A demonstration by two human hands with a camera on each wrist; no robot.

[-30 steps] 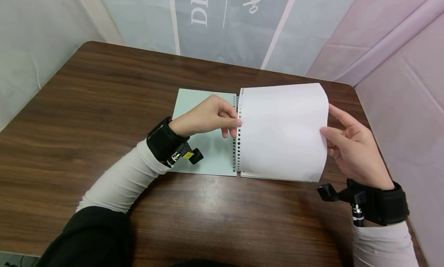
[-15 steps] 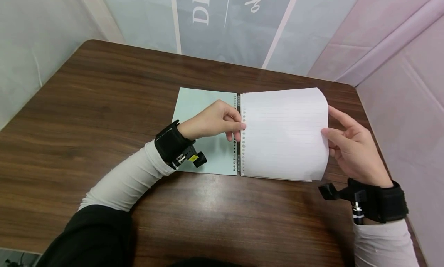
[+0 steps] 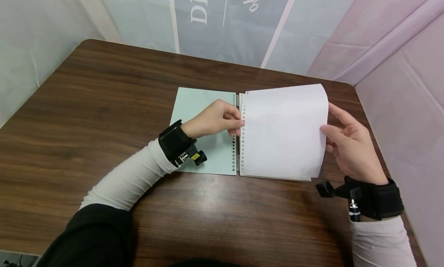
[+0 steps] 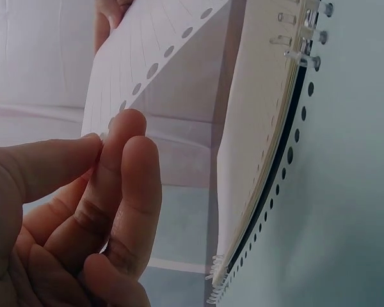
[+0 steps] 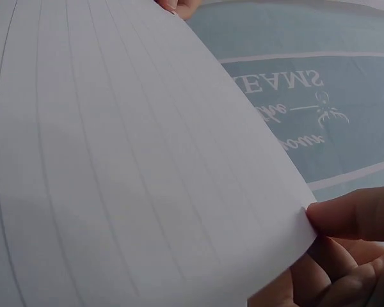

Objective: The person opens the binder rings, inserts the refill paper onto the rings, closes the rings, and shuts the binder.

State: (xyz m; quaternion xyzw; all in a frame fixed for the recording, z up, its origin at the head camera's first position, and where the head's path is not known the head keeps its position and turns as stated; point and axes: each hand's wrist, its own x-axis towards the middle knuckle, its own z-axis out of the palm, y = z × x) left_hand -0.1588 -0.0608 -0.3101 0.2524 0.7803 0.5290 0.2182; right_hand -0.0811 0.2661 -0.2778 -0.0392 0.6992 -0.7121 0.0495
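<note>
A ring-bound notebook lies open on the table, its pale green cover point(image 3: 216, 157) to the left. Over its right-hand pages point(image 3: 277, 178), a white sheet of paper point(image 3: 284, 132) is held up and bowed, with faint lines visible in the right wrist view. My left hand point(image 3: 220, 118) pinches the sheet's punched left edge between thumb and fingers. At the opposite edge, my right hand point(image 3: 352, 143) pinches the sheet with its thumb on top. In the left wrist view, the sheet's holes stand apart from the clear binding rings point(image 4: 301, 59) and the page stack point(image 4: 249, 147).
The dark wood table point(image 3: 104, 105) extends well to the left and toward the body. A printed curtain point(image 3: 236, 32) hangs behind the far edge, and a pinkish curtain point(image 3: 406, 93) borders the right side.
The sheet's punched edge has shifted slightly right, baring the holes of the page beneath. My left hand has moved a little right with it; my right hand keeps its grip nearly in place.
</note>
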